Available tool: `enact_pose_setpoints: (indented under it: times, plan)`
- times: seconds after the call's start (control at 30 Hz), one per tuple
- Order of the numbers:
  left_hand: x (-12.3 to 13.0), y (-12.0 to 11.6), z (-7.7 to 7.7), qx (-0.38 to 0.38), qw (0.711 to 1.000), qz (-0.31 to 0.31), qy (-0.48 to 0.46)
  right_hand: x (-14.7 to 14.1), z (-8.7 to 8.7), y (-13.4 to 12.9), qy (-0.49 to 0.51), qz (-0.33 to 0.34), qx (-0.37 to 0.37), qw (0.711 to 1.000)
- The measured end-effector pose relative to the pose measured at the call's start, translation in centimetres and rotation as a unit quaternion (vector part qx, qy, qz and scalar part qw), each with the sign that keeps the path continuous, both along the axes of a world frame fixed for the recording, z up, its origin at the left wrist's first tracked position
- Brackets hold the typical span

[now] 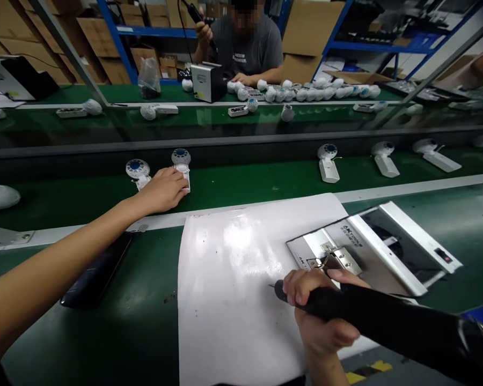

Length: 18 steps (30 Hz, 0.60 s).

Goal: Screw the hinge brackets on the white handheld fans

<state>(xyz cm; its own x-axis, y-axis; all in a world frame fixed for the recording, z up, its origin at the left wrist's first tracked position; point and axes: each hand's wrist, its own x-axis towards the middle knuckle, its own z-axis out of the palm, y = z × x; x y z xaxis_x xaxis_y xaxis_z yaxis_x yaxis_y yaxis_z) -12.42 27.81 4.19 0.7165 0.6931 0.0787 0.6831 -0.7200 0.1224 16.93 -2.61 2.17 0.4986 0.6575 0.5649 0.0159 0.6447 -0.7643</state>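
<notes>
My left hand [166,188] reaches onto the belt and has its fingers around the body of a white security camera [181,157]. That camera has a round head with a blue centre and dark dots. A second white camera [137,169] lies just left of it, partly behind my hand. My right hand [320,305] is wrapped around a black electric screwdriver [338,303], its thin bit pointing left over a white sheet [225,289]. Beyond my right hand stands a silver screw feeder [348,241], partly hidden by that hand.
More white cameras [328,162] lie along the green belt [241,185] to the right. A dark flat object [96,273] rests beneath my left forearm. Across the line, a person [245,45] holds another screwdriver [194,13] near a feeder [207,81] and many cameras.
</notes>
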Motion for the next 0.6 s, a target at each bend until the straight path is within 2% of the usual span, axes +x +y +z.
enact_pose_setpoints:
  times: [0.1,0.17,0.23,0.3,0.37,0.47,0.53,0.6]
  plan:
    - [1.4,-0.9,0.8,0.008,0.998,0.033,-0.047,0.0,0.1,-0.1,-0.007,0.004,-0.002,1.0]
    - [2.8,-2.8,1.7,0.006,0.994,0.04,-0.103,0.3,0.4,-0.3,-0.017,0.004,-0.006,1.0]
    - [4.3,-6.0,2.4,0.013,0.988,0.017,-0.156,0.9,0.8,-0.8,-0.025,-0.003,-0.008,1.0]
    - [5.8,-10.3,2.3,0.027,0.985,-0.034,-0.165,1.3,1.3,-1.2,-0.031,-0.017,-0.009,0.999]
    - [6.9,-14.7,1.2,0.033,0.985,-0.099,-0.138,1.5,1.9,-1.3,-0.033,-0.023,-0.01,0.999]
    - [7.8,-19.9,-2.0,0.055,0.976,-0.184,-0.105,1.1,2.3,-0.4,-0.02,-0.035,-0.01,0.999]
    - [8.0,-21.6,-3.9,0.068,0.97,-0.213,-0.099,0.7,2.2,0.7,-0.011,-0.051,-0.013,0.999]
    - [7.9,-22.0,-5.0,0.064,0.969,-0.219,-0.089,0.5,1.9,1.9,-0.018,-0.049,-0.013,0.999]
